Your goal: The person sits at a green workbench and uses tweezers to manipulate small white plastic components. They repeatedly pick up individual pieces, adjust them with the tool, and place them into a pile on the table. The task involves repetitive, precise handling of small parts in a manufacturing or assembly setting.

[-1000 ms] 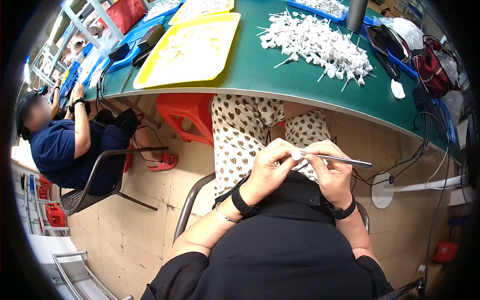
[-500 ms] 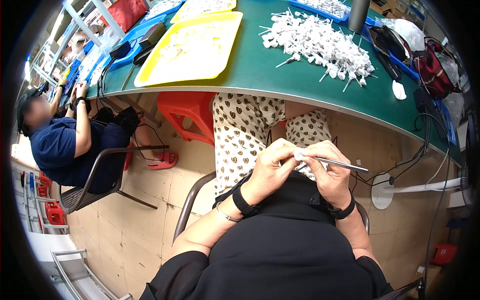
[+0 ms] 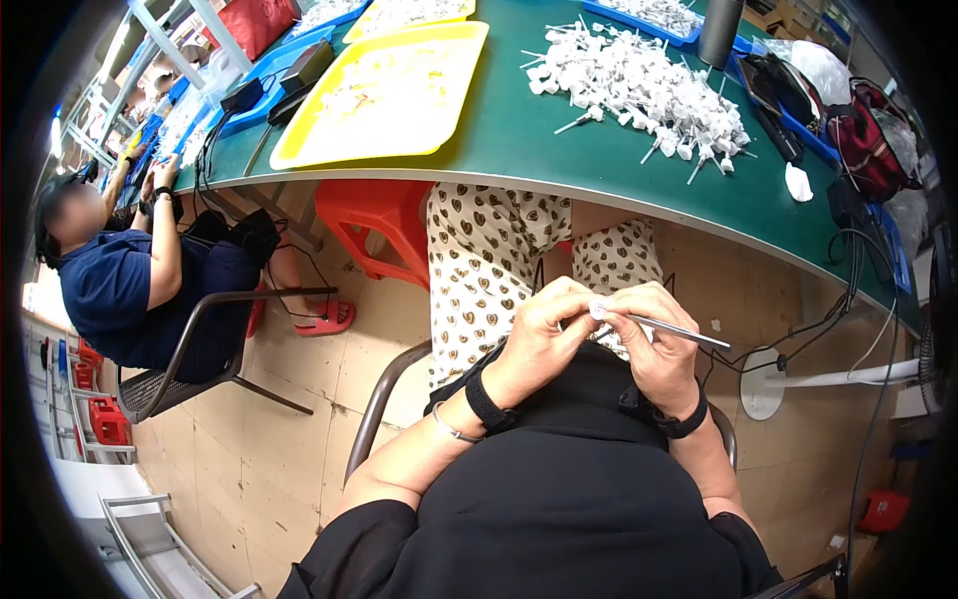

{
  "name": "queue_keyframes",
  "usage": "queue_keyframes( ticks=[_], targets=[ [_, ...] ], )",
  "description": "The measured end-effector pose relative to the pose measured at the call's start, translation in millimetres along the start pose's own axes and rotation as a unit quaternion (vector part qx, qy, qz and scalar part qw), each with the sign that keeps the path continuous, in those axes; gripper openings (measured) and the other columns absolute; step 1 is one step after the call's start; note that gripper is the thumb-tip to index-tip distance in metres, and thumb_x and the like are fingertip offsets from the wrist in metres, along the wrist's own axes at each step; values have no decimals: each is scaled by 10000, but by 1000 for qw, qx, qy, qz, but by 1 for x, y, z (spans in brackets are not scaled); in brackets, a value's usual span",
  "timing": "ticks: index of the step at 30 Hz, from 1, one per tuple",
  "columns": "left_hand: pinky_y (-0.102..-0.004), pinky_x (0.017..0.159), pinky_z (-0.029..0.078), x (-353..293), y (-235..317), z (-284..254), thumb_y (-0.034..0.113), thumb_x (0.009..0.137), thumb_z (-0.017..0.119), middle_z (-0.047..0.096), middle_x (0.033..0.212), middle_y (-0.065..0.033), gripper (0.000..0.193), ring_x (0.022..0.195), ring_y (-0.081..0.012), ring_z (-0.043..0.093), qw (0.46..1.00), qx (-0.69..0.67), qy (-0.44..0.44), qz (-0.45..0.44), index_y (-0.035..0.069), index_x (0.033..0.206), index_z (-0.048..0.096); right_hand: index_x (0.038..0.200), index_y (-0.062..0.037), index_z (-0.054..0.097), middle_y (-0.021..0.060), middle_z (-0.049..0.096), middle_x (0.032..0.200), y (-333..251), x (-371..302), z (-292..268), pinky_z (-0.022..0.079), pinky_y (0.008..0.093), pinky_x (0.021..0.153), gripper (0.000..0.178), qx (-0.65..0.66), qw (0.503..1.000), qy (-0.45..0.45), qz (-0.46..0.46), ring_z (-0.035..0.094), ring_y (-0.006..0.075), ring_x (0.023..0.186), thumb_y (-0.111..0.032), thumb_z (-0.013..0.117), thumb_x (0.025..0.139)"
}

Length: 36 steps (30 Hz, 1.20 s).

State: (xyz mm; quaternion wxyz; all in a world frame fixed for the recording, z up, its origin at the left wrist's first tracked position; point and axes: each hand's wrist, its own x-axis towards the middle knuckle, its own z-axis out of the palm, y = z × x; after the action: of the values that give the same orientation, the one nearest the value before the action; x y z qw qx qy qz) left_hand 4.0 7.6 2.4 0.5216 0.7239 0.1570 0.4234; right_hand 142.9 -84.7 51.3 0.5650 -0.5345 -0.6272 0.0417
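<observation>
Above my lap, both hands meet at a small white plastic piece (image 3: 599, 311). My left hand (image 3: 544, 334) pinches that piece between thumb and fingertips. In my right hand (image 3: 659, 344) lies a thin grey metal rod-like tool (image 3: 689, 332), its far end sticking out to the right. The tool's tip is at the white piece, partly hidden by my fingers, so I cannot tell whether it is inside. On the green table (image 3: 529, 150) ahead lies a heap of similar white plastic pieces (image 3: 639, 95), several with thin stems.
A yellow tray (image 3: 454, 115) with small pieces stands at the table's left. Blue trays (image 3: 654, 30), a dark cylinder (image 3: 718, 35) and a dark red bag (image 3: 866, 150) sit farther back or right. A red stool (image 3: 369, 225) is under the table; a co-worker (image 3: 150, 270) sits left.
The outer end of the metal tool has dipped slightly and shifted a little left. Both hands keep nearly the same place and grip.
</observation>
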Motion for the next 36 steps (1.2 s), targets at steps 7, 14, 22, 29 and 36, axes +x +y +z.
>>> queue_keyframes(
  ticks=[7, 14, 22, 29, 36],
  targets=[
    [-268, 657, 530, 1, 1, -2, 6, 921, 728, 671, 907, -77, 81, 761, -156, 644, 1000, 9, -6, 14, -19, 999, 733, 964, -19, 749, 78, 739, 889, -1, -2, -1, 550, 319, 681, 102, 34, 998, 6, 51, 683, 215, 784, 1, 770, 866],
    [-268, 672, 538, -2, -1, -1, -5, 920, 725, 668, 915, -79, 81, 779, -151, 650, 1000, 3, -11, -11, -23, 999, 732, 972, -20, 730, 92, 734, 892, 1, 0, -1, 550, 326, 683, 113, -5, 1000, -12, -7, 684, 236, 781, -7, 770, 867],
    [-280, 670, 532, -3, -1, 0, -22, 899, 736, 674, 909, -73, 102, 787, -163, 657, 999, 32, -2, 15, -7, 1000, 736, 983, -26, 716, 99, 727, 887, -3, 4, -7, 551, 330, 674, 138, -40, 997, -54, -27, 690, 252, 777, -1, 767, 857],
    [-272, 670, 535, 0, -2, -2, -25, 905, 730, 684, 924, -74, 108, 796, -155, 658, 999, 41, 6, 23, 3, 1009, 740, 1004, -20, 729, 93, 731, 913, -4, 2, -7, 552, 317, 680, 140, -10, 999, -42, 23, 693, 223, 781, 0, 764, 870],
    [-256, 668, 543, 1, 2, -1, -32, 916, 718, 682, 948, -81, 114, 803, -144, 655, 999, 14, 29, 29, 6, 1022, 731, 1019, -3, 737, 83, 734, 941, 1, -9, -2, 555, 301, 705, 128, 83, 990, 22, 112, 696, 186, 812, -19, 764, 895]
  ],
)
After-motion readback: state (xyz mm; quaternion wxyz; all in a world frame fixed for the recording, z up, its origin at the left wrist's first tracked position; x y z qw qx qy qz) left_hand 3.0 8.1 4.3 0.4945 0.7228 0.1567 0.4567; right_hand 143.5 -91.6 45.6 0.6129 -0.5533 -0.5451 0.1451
